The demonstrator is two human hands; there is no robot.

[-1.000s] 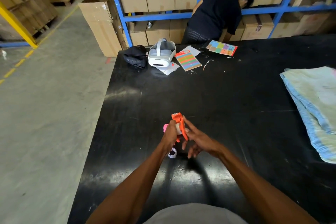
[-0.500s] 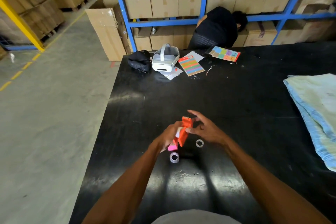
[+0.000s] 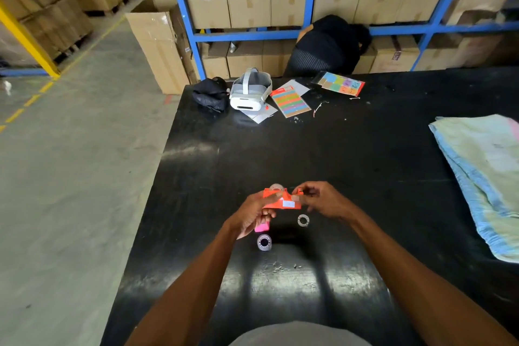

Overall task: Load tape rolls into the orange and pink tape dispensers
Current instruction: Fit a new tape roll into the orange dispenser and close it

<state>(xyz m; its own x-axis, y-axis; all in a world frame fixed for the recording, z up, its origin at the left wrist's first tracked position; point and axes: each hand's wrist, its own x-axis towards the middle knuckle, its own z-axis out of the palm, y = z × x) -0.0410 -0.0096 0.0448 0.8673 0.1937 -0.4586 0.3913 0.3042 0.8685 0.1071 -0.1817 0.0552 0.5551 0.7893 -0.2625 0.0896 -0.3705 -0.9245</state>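
Both hands hold the orange tape dispenser (image 3: 282, 201) level above the black table (image 3: 337, 154). My left hand (image 3: 254, 212) grips its left end, my right hand (image 3: 320, 198) pinches its right end. A clear tape roll (image 3: 276, 187) sits in the top of the orange dispenser. The pink tape dispenser (image 3: 262, 226) shows just below my left hand, partly hidden by its fingers; I cannot tell whether the hand touches it. Two loose tape rolls lie on the table: one (image 3: 264, 242) below the pink dispenser, a smaller ring (image 3: 303, 220) under my right hand.
At the table's far edge lie a white headset (image 3: 250, 90), a black pouch (image 3: 210, 93) and colourful sticker sheets (image 3: 290, 100). A folded pale blue cloth (image 3: 483, 177) covers the right side. A person in black (image 3: 325, 45) bends at the blue shelving behind the table.
The orange dispenser has turned from upright on edge to lying level between both hands. My right hand has moved from below it to its right end. The camera has tilted up a little.
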